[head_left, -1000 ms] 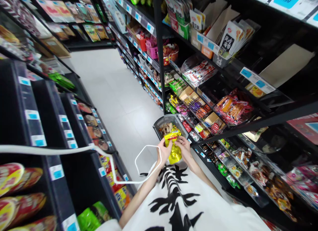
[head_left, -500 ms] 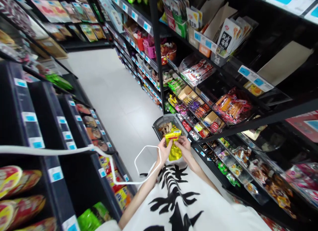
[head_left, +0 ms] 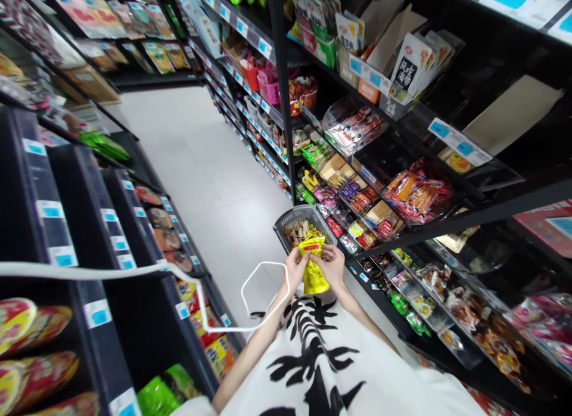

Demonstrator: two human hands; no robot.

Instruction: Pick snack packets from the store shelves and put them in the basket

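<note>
A yellow snack bag (head_left: 316, 278) with red print near its top is held upright between my two hands, in front of my shirt. My left hand (head_left: 295, 266) pinches its left side, thumb on the near face. On the right side, my right hand (head_left: 333, 264) grips the bag the same way, the thumbs close together. Just beyond my hands is a grey shopping basket (head_left: 282, 223) with brown pieces (head_left: 297, 230) and more yellow packaging inside. The bag covers part of the basket's near side.
Packed snack shelves (head_left: 357, 201) rise close on my right. To the left stand dark shelves (head_left: 58, 210) with price tags and red cup-like packs (head_left: 38, 326). A pale floor aisle (head_left: 187, 142) runs ahead. A white bent frame (head_left: 243, 329) crosses the view at lower left.
The yellow bag's middle has been squeezed narrower, and its lower end has shifted slightly right and down. Both hands keep hold of it. The basket stays in nearly the same place.
</note>
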